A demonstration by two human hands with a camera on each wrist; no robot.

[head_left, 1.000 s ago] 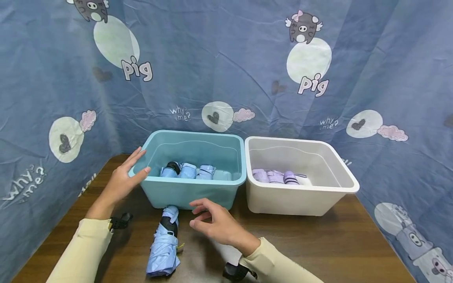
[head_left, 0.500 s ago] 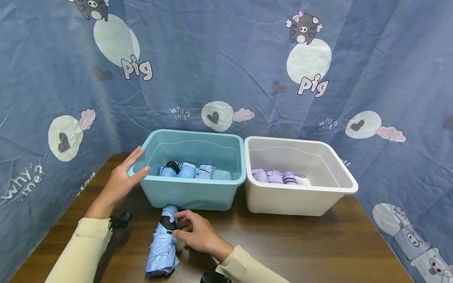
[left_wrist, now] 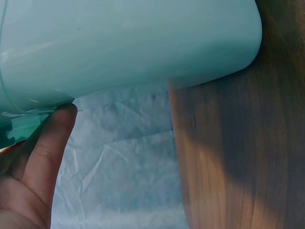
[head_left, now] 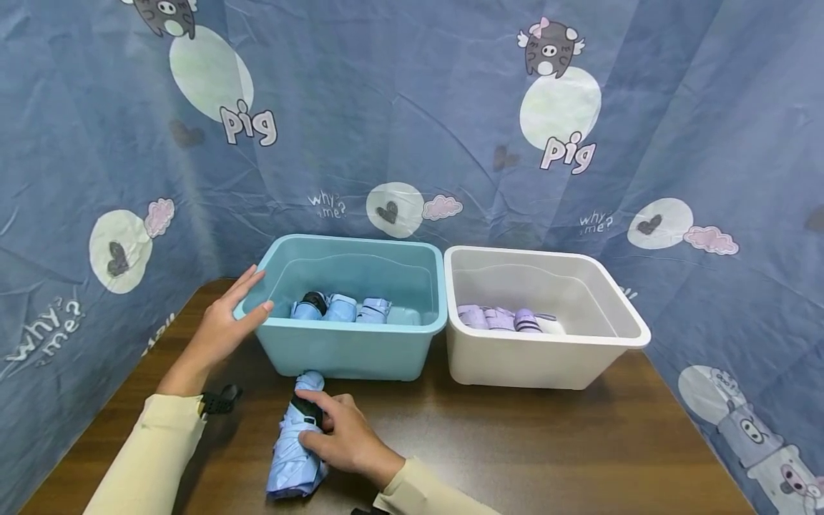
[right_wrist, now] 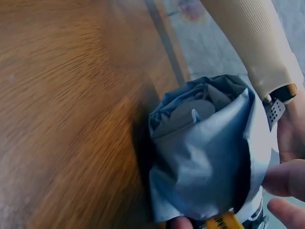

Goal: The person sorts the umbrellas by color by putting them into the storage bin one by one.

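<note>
Right hand [head_left: 344, 441] grasps folded blue umbrella [head_left: 295, 450] lying on wooden table [head_left: 547, 443], fingers wrapped over its middle, thumb beneath. Left hand [head_left: 222, 325] farther back, fingers straight, resting on teal bin [head_left: 350, 350] corner rim. Backdrop [head_left: 412, 107] print reads "pig", "why me?".

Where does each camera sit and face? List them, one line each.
Head: looks forward and down at the table, teal bin, white bin; both hands and sleeves show.
Left wrist: beside the left hand, facing the teal bin's wall; one finger shows.
Right wrist: at the right hand, facing the folded blue umbrella; fingers show.
Head and right wrist share the umbrella.
</note>
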